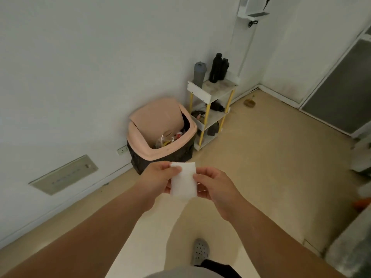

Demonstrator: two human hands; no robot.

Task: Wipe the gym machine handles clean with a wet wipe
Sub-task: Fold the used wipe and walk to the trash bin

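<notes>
Pink-rimmed bin (144,152) stands by the wall beyond the hands; no machine handle shows. The left hand (158,177) and right hand (214,185) each pinch a side of the folded white wet wipe (183,180), held in the air between them. Likely the readying step: next, unfold it and find the handles.

Tan floor (261,157): bin (164,160) against the wall, white shelf (200,93) with yellow legs just beside it, small brown object (249,102) near the corner, grey clog (200,251) at bottom of view. Shelf top tier: grey bottle (199,74) at the left, two black bottles (218,70) close together at the right, all upright. Lower two tiers hold dark items, too dim to identify.
</notes>
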